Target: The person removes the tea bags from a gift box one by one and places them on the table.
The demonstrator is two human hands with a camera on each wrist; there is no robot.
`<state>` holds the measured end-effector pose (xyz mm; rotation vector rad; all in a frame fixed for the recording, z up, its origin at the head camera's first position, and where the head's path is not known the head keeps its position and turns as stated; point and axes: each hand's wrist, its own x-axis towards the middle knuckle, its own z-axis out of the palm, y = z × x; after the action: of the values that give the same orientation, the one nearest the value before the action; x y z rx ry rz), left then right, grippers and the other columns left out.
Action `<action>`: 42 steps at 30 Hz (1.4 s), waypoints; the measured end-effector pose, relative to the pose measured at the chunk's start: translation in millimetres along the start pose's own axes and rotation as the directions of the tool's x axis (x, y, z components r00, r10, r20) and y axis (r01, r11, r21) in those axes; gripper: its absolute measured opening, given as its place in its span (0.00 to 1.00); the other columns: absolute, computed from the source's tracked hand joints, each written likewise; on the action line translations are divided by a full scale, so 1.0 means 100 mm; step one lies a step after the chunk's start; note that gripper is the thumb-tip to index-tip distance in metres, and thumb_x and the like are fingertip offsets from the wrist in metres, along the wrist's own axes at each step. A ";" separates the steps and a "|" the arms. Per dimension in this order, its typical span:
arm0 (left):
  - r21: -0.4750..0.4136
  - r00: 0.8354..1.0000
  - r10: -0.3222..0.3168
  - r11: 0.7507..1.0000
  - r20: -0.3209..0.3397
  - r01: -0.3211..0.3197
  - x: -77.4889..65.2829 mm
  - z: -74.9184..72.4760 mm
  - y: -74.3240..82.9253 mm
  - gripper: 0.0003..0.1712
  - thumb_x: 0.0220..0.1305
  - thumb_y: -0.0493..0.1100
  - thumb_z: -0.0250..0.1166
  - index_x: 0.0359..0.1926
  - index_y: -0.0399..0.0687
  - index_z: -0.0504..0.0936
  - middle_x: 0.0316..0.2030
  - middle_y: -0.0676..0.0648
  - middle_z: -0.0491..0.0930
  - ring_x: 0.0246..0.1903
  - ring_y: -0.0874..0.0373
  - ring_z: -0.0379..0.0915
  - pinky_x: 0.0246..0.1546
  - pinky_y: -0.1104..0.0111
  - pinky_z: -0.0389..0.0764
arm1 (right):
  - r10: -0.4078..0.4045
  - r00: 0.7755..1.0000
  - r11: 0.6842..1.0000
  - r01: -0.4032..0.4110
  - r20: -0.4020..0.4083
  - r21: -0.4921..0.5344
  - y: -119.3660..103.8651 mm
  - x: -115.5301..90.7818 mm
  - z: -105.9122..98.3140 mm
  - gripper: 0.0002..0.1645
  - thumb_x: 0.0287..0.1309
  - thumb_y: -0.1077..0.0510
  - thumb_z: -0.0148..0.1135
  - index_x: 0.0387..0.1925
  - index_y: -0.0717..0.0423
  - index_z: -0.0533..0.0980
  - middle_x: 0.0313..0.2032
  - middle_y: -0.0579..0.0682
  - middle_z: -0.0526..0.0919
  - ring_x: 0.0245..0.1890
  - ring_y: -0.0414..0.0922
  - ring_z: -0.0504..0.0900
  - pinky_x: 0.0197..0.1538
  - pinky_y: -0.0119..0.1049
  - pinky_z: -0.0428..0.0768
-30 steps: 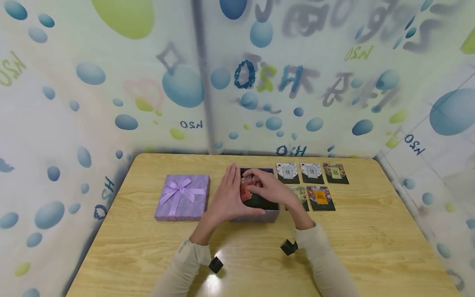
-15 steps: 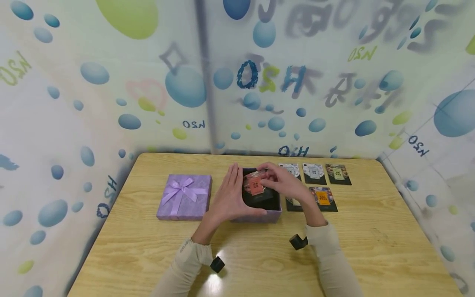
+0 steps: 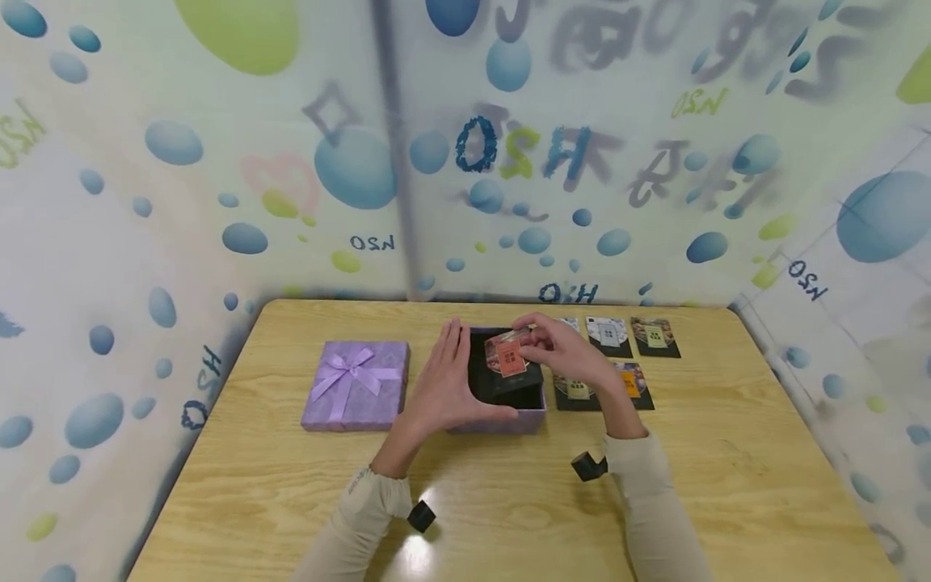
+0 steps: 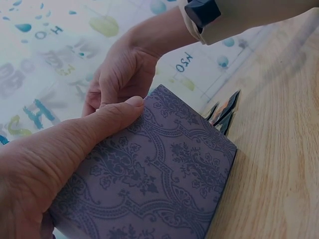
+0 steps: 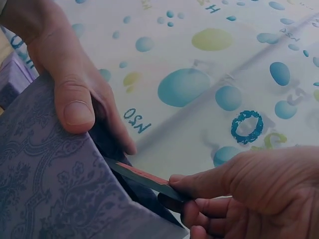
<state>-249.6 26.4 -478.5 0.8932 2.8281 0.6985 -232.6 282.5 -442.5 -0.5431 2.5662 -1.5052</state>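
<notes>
In the head view, an uncovered purple box (image 3: 497, 423) with a dark inside stands on the table. My left hand (image 3: 445, 386) braces it, straight fingers along its left side and thumb lying across the patterned front wall (image 4: 149, 164). My right hand (image 3: 569, 353) pinches a flat black packet with a red label (image 3: 511, 359) between thumb and fingers at its right edge. That packet slants over the box opening; in the right wrist view it shows edge-on, its far end by the rim. The bottom of the box is mostly hidden.
A purple lid (image 3: 356, 386) with a ribbon bow lies left of the box. To the right, several flat packets lie in two rows, among them a white-topped one (image 3: 609, 337), a green-labelled one (image 3: 656, 337) and an orange-labelled one (image 3: 636, 386), partly behind my right hand.
My right hand has risen and moved right, drawing the red-labelled packet up from inside the box so that more of its face shows. The left hand stays against the box.
</notes>
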 end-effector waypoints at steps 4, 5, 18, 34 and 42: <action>-0.001 1.000 -0.005 1.000 0.010 0.005 0.02 0.01 0.00 0.92 0.36 0.89 0.69 0.83 0.46 0.29 0.83 0.45 0.23 0.82 0.51 0.17 0.80 0.49 0.45 | 0.013 1.000 1.000 -0.013 -0.012 0.002 0.07 -0.03 0.00 0.23 0.77 0.62 0.58 0.67 0.67 0.69 0.36 0.56 0.84 0.27 0.47 0.74 0.35 0.38 0.75; -0.003 1.000 -0.005 1.000 0.009 0.005 0.02 0.01 0.00 0.92 0.36 0.89 0.69 0.83 0.45 0.29 0.83 0.45 0.23 0.82 0.51 0.17 0.80 0.49 0.44 | 0.021 1.000 1.000 -0.021 -0.019 0.007 0.09 -0.04 0.01 0.24 0.77 0.62 0.58 0.68 0.68 0.69 0.35 0.56 0.83 0.26 0.48 0.73 0.34 0.37 0.74; 0.013 1.000 0.004 1.000 0.014 -0.004 0.04 0.02 0.00 0.92 0.36 0.90 0.69 0.84 0.45 0.30 0.83 0.46 0.23 0.83 0.48 0.23 0.80 0.51 0.44 | 0.187 0.974 0.976 -0.169 -0.132 0.136 0.26 -0.41 -0.10 0.24 0.77 0.61 0.58 0.69 0.63 0.69 0.39 0.57 0.82 0.33 0.46 0.77 0.38 0.40 0.76; 0.016 1.000 0.014 1.000 0.006 -0.014 -0.01 -0.02 -0.06 0.91 0.35 0.90 0.68 0.83 0.43 0.32 0.83 0.44 0.24 0.83 0.47 0.22 0.80 0.50 0.44 | 0.250 0.935 0.968 -0.235 -0.250 0.089 0.48 -0.92 -0.64 0.29 0.77 0.65 0.56 0.73 0.68 0.62 0.34 0.55 0.74 0.29 0.42 0.70 0.34 0.35 0.72; 0.009 1.000 0.005 1.000 0.003 -0.005 0.00 0.02 -0.03 0.92 0.35 0.90 0.68 0.84 0.44 0.31 0.83 0.45 0.23 0.83 0.49 0.20 0.80 0.51 0.44 | 0.325 0.855 0.936 -0.353 -0.405 0.006 0.64 -1.22 -0.95 0.33 0.76 0.60 0.60 0.73 0.70 0.62 0.37 0.55 0.82 0.36 0.37 0.77 0.39 0.31 0.77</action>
<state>-250.9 25.1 -481.3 0.9022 2.8293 0.6851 -161.8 432.7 -460.4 0.2446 2.8146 -1.5287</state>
